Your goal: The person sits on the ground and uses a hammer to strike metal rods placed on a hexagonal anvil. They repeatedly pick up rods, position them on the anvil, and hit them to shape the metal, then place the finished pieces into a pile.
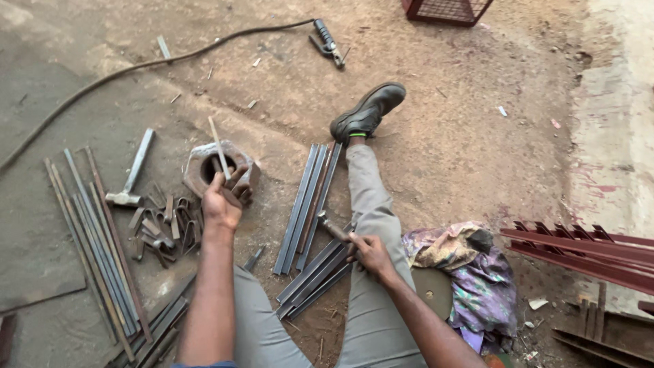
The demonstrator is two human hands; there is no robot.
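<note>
- While the left hand (221,201) pinches a thin metal strip (218,146) upright over the heavy hexagonal block (219,167), the fingers sit right at the block's bore; I judge that a strike landing low or glancing off the strip could catch those fingers.
- Seen from the head camera, the strip leans slightly, its lower end hidden behind the hand, so whether it is seated in the hole I cannot tell; if it is not, it could kick sideways out of the pinch.
- Closed around a short hammer handle (335,230), the right hand (371,253) rests against the thigh, the head low and partly hidden; a loose hold there could let the tool twist.
- Flat bars (306,197) lie just beside the outstretched leg, and more bars (313,276) pass under the right hand; a sliding bar could nick the leg or trip the swing.
- Bent clips (160,228) and a second hammer (131,174) crowd the ground near the left wrist, leaving little room to pull the hand back.
- Across the dirt floor runs a welding cable (136,68) to its electrode holder (327,42), well apart from both hands, so I judge it a minor snag risk.
</note>
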